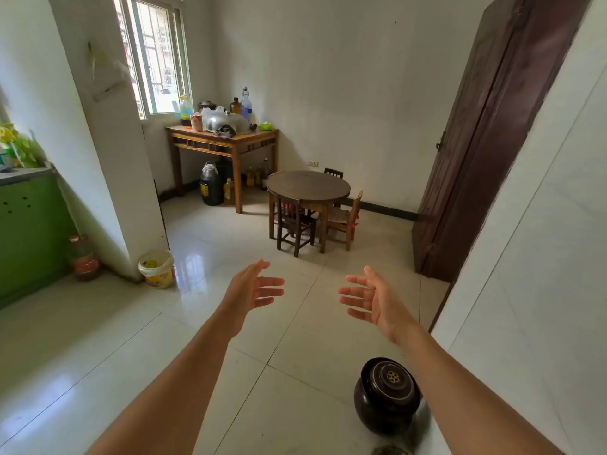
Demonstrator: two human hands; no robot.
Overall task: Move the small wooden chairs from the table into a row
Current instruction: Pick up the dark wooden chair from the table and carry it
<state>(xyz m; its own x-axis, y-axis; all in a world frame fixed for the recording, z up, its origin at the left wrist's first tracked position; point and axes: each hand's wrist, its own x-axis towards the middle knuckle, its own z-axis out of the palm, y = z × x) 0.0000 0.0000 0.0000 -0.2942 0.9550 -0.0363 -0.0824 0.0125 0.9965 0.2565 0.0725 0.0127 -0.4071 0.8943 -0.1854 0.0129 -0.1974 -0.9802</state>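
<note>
Two bare hands are held out over a tiled floor, palms turned toward each other: the left hand [253,285] and the right hand [372,298] are both seen with fingers spread and nothing gripped. Well beyond them, at the far wall, three small wooden chairs are counted around a low round table [308,185]: a dark chair [293,221] tucked in at the near side, a lighter chair [345,220] at the right, and a third chair [334,173] of which only the top of the back is shown behind the tabletop. Beside the round table, under the window [154,54], a taller wooden side table [226,141] is loaded with a metal wok lid [225,121], a green tissue box [266,126] and several bottles; their contents cannot be told. Beneath it, one large dark jug [211,183] and a few smaller bottles of yellowish liquid are lined up on the floor. A yellow-and-white bucket [157,269] is set at the foot of a pillar, what lies in it unclear. One dark glazed lidded jar [386,394] is seen on the floor just beside the right forearm. A dark wooden door [486,142] is seen at the right.
</note>
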